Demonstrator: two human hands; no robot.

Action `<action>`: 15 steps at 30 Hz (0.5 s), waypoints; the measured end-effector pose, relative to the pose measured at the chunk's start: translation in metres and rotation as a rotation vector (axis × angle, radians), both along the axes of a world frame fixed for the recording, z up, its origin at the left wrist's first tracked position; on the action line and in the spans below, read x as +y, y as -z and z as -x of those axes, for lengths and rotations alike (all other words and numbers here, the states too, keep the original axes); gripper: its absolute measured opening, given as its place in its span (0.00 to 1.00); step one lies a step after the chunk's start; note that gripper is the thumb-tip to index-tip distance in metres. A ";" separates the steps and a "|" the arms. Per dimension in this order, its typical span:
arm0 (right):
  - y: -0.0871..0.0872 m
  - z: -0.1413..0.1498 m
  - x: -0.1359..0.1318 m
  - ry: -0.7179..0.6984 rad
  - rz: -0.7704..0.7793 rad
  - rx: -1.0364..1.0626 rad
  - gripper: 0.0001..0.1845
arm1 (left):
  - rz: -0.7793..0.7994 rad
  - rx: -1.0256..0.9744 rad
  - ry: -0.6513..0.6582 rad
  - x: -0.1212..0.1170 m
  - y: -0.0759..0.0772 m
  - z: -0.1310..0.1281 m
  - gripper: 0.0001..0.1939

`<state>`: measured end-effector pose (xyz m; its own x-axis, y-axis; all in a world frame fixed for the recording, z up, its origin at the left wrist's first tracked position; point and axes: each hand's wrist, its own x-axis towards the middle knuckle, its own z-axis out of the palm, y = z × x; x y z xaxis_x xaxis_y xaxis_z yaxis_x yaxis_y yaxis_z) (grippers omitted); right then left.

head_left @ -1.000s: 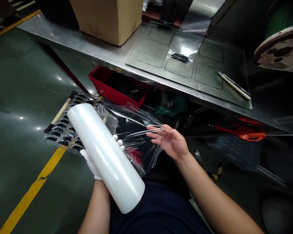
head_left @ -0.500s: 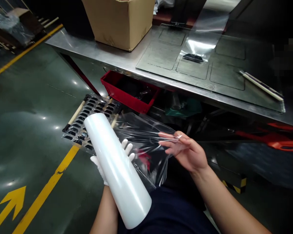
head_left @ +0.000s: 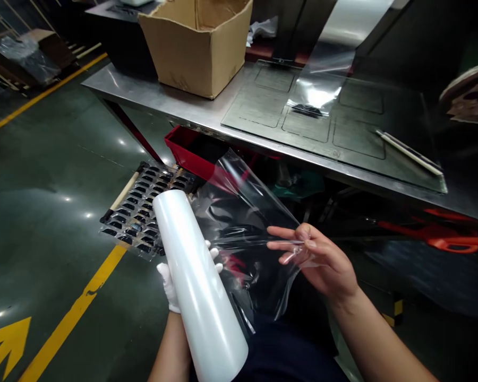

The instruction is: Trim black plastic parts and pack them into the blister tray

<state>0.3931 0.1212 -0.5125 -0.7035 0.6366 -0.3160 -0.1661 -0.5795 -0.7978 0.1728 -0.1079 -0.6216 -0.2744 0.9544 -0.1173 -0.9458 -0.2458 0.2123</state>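
Note:
A thick roll of plastic film (head_left: 201, 286), whitish and glossy, lies tilted across my left hand (head_left: 168, 286). That hand wears a white glove and cups the roll from beneath, so its palm is hidden. From the roll's right side a clear loose sheet of film (head_left: 242, 212) stretches out, creased and see-through. My bare right hand (head_left: 322, 254) pinches the sheet's edge between thumb and forefinger, the other fingers spread behind the film. Below left of the table, a rack of small black parts in clear plastic (head_left: 137, 207) stands near the roll's far end.
On the metal table (head_left: 121, 85) are an open cardboard box (head_left: 187, 58), a glass sheet (head_left: 258, 109) and a pale stick-like tool (head_left: 412, 154). A strip of clear film (head_left: 326, 69) hangs onto the glass. Under the tabletop sit a red bin (head_left: 187, 154) and an orange-handled tool (head_left: 450, 241).
My right hand has moved a little right and down, drawing the film wider open. The roll has shifted slightly right, and the camera view has tilted up somewhat.

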 end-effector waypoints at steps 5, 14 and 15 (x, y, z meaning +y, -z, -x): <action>0.040 0.004 -0.003 0.008 0.083 -0.126 0.10 | 0.063 -0.005 -0.019 -0.020 -0.002 0.012 0.54; 0.089 0.004 -0.023 0.106 0.201 -0.298 0.17 | 0.101 -0.050 0.066 -0.042 0.017 0.026 0.51; 0.092 0.004 -0.021 0.125 0.191 -0.308 0.18 | 0.154 -0.044 0.094 -0.042 0.031 0.035 0.52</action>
<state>0.3890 0.1006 -0.6041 -0.4778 0.6208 -0.6216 -0.0144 -0.7130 -0.7010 0.1381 -0.1501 -0.6525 -0.1762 0.9453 -0.2744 -0.9723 -0.1237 0.1983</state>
